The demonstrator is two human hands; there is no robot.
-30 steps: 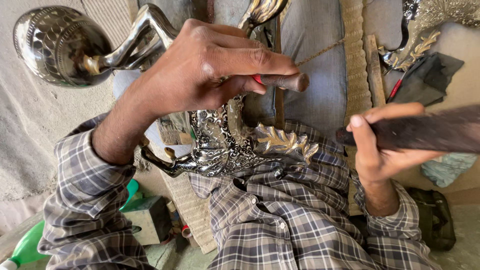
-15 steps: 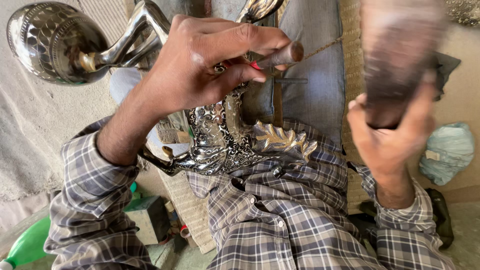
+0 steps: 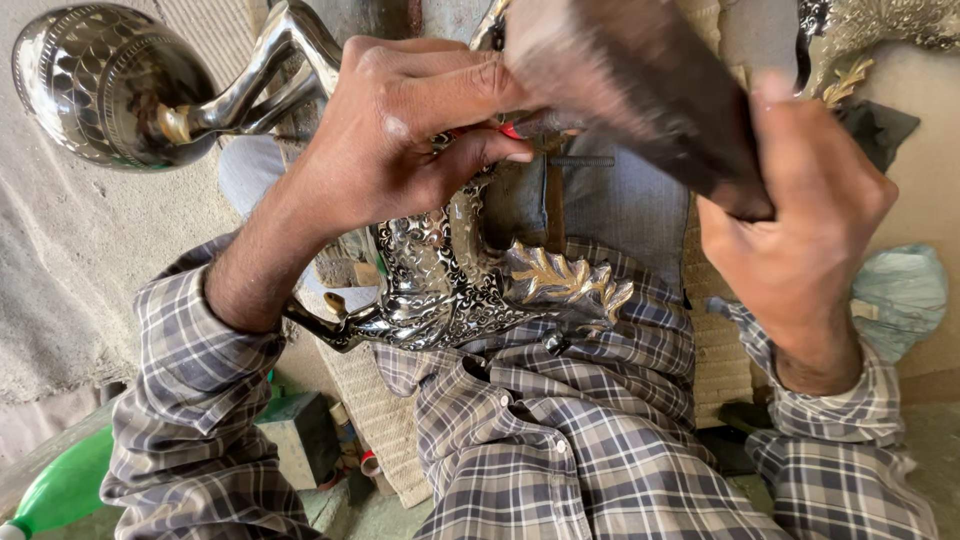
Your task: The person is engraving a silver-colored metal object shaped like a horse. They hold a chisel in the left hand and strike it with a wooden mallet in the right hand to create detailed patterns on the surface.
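**Mallet over punch on an engraved metal piece**

The left hand has its grip closed around a thin punch with a red band, its tip against the ornate silver vessel lying in the lap. The right hand clasps a dark wooden mallet, blurred, just above the punch.

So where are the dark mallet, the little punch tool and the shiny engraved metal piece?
Dark mallet (image 3: 640, 90), head view, on its blurred dark head.
Punch tool (image 3: 535, 125), head view, on its exposed end.
Engraved metal piece (image 3: 440, 290), head view, on its patterned body.
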